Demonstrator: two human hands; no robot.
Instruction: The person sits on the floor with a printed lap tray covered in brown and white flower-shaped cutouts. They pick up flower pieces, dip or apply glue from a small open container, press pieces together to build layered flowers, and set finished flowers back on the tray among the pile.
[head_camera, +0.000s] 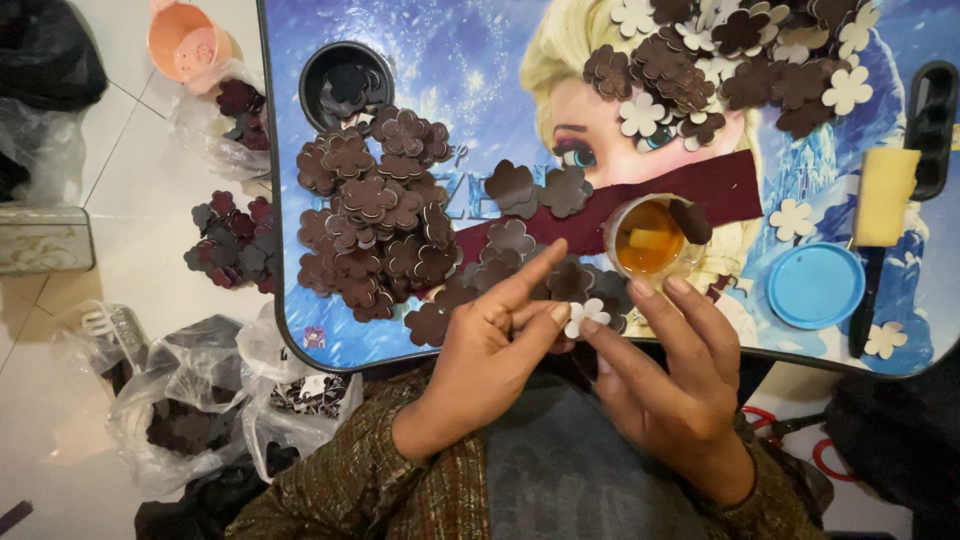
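Note:
My left hand (490, 350) and my right hand (665, 385) meet over the near edge of a small picture-printed table (470, 60). Together they pinch a small white flower-shaped cutout (586, 316) between thumbs and fingertips. Just beyond my fingers stands an open round tub of amber glue (648, 240), with a dark maroon flower cutout resting on its rim. A big heap of maroon flower cutouts (375, 215) lies left of my hands. A maroon strip (700, 190) runs across the table behind the tub.
A mixed pile of maroon and white flowers (740, 60) lies at the far right. A blue lid (815, 285), a yellow sponge (885, 182) and a black cup holder (345, 85) sit on the table. Plastic bags (190, 400), more flowers (232, 245) and a pink cup (185, 40) are on the floor.

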